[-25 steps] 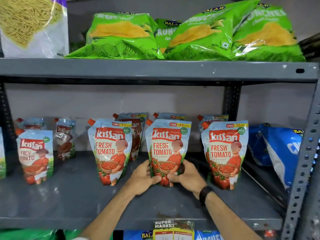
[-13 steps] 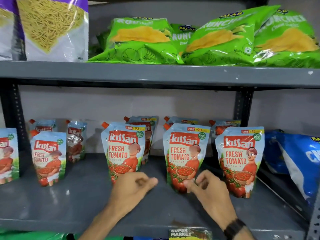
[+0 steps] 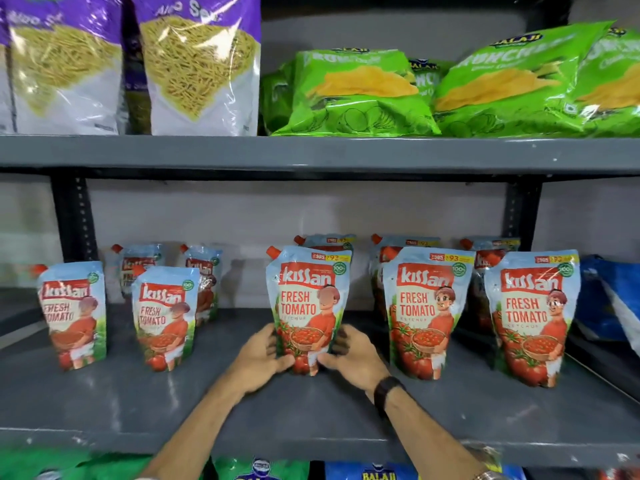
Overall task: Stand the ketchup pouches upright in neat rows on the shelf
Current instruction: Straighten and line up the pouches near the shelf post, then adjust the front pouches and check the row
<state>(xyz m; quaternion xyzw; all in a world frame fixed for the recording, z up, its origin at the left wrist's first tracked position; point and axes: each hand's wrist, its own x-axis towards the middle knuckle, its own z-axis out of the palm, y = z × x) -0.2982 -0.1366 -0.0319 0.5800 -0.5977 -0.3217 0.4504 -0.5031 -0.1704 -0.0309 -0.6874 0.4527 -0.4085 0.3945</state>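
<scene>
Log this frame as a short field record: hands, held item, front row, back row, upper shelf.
left hand: grips the held pouch's lower left edge
right hand: grips its lower right edge
held pouch: upright, base on the ketchup shelf
front row: five pouches, all upright
back row: at least five pouches, partly hidden
upper shelf: sev packs left, green chip bags right
</scene>
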